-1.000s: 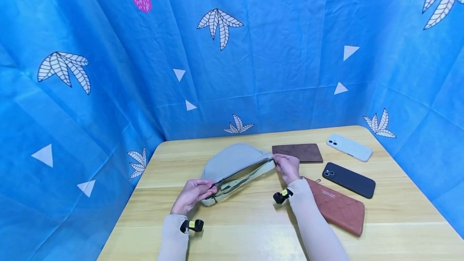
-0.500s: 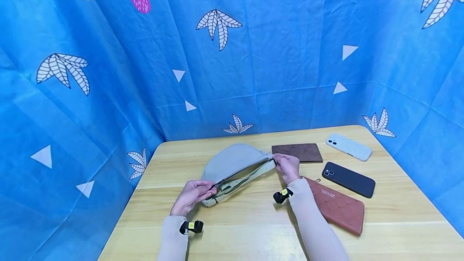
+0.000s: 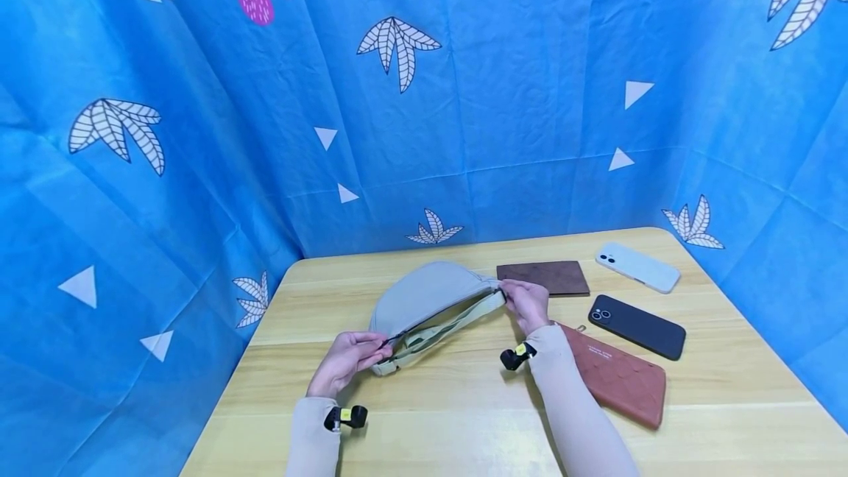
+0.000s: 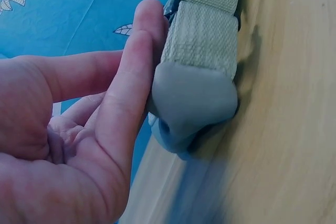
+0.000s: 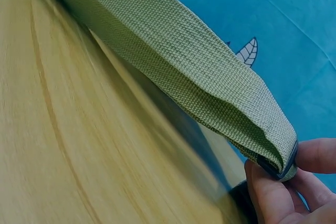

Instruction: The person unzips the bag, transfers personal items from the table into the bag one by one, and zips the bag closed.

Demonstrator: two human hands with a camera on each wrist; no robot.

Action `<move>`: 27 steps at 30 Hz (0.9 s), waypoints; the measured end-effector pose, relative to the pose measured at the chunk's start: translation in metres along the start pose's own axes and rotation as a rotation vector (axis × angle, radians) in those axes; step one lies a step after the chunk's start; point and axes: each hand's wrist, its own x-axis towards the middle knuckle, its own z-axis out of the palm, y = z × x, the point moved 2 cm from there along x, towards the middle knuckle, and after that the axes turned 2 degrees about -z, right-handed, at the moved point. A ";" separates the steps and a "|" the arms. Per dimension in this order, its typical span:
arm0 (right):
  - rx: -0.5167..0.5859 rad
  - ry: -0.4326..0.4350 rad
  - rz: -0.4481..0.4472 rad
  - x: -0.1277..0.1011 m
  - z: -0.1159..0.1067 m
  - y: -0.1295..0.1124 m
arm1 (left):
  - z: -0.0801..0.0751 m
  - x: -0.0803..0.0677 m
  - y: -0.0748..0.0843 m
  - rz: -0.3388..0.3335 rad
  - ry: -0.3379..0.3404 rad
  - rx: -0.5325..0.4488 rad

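On the wooden table (image 3: pixel 464 389), the left hand (image 3: pixel 344 363) pinches the 8 o'clock end of the grey-green waist bag (image 3: pixel 424 297) lying at centre, the right hand (image 3: pixel 530 304) pinches its strap end at 3 o'clock, and beyond lie a brown wallet (image 3: pixel 543 278), a black phone (image 3: pixel 636 327) and a white phone (image 3: pixel 637 268).
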 end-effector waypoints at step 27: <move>0.030 0.007 0.006 0.002 -0.003 -0.001 | -0.008 -0.007 -0.005 -0.023 0.039 0.004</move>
